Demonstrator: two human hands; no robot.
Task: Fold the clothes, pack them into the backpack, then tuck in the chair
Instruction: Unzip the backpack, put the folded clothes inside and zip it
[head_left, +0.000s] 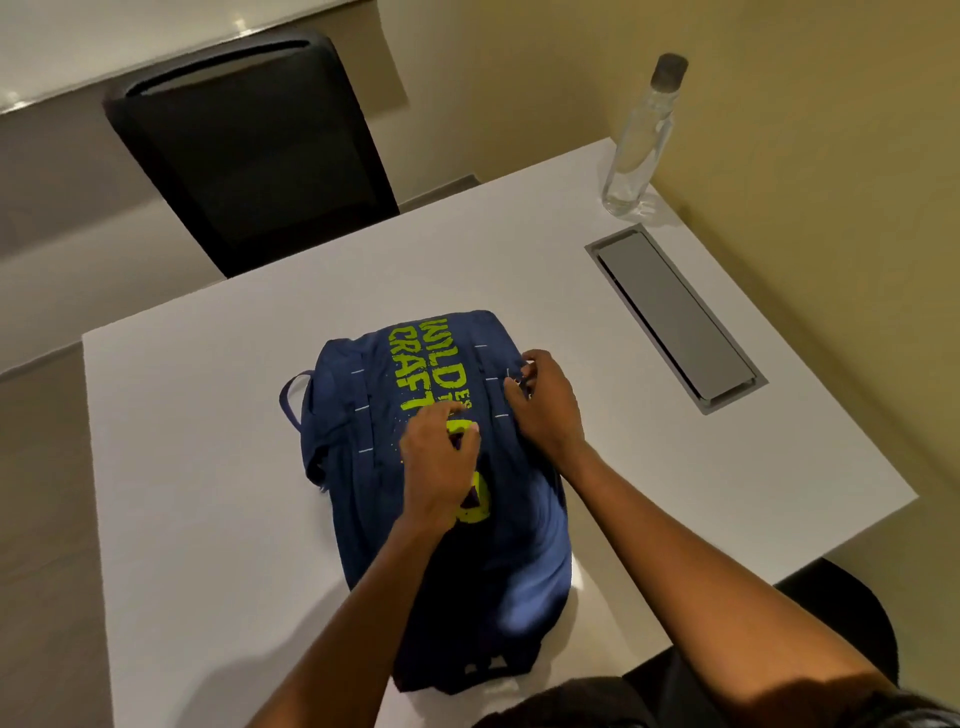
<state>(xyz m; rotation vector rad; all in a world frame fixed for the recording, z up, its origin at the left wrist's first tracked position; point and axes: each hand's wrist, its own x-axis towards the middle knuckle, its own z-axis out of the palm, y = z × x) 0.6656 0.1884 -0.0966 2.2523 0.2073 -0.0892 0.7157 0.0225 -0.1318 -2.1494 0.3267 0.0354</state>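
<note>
A navy backpack (363, 467) with lime-green lettering lies flat on the white table (208, 493), its top handle toward the far left. My left hand (441, 462) rests on the middle of the bag's front, fingers bent and pinching at the fabric. My right hand (545, 400) is at the bag's right edge, fingertips closed on what looks like a zipper pull. No loose clothes are visible. A black chair (249, 156) stands at the far side of the table, pulled back from it.
A clear plastic bottle (639, 140) stands at the table's far right corner, by the yellow wall. A grey cable hatch (675, 317) is set into the tabletop to the right of the bag. Another dark chair (852, 613) shows at the lower right.
</note>
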